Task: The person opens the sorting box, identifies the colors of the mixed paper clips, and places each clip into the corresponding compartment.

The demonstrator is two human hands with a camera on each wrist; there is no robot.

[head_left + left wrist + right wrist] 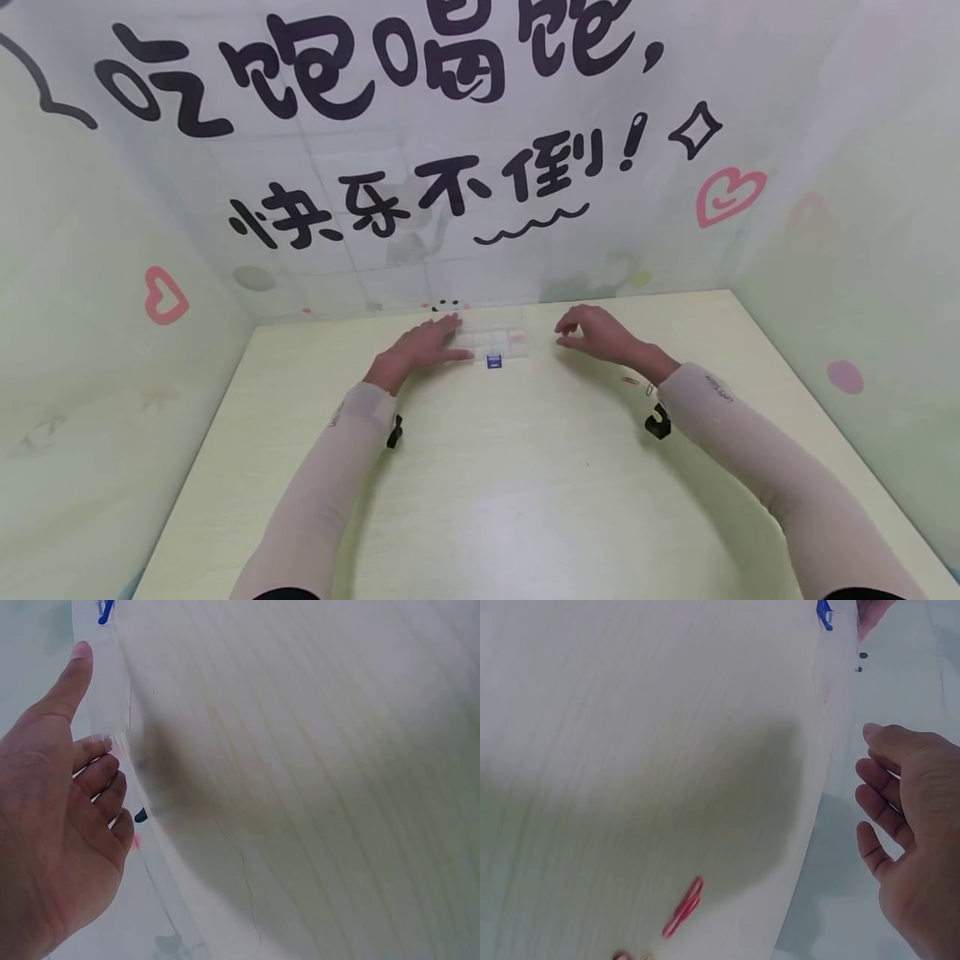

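Note:
A clear plastic compartment box (491, 343) with a blue latch (493, 361) at its front lies near the back of the table. My left hand (423, 343) holds its left end, thumb along the front side and fingers toward the back. In the left wrist view, the fingertips of the left hand (67, 795) are right at the box's corner. Something small and pinkish (517, 337) shows in a right-hand compartment. Just right of the box, my right hand (600, 335) hovers apart from it, fingers loosely bent, with nothing visible between thumb and fingers.
Below the right hand lie a reddish paper clip (630, 381) and a second paper clip (650, 389); the red paper clip (682, 907) is clearer in the right wrist view. A printed wall (480, 275) rises directly behind the box, and side panels flank the pale wooden table (480, 483).

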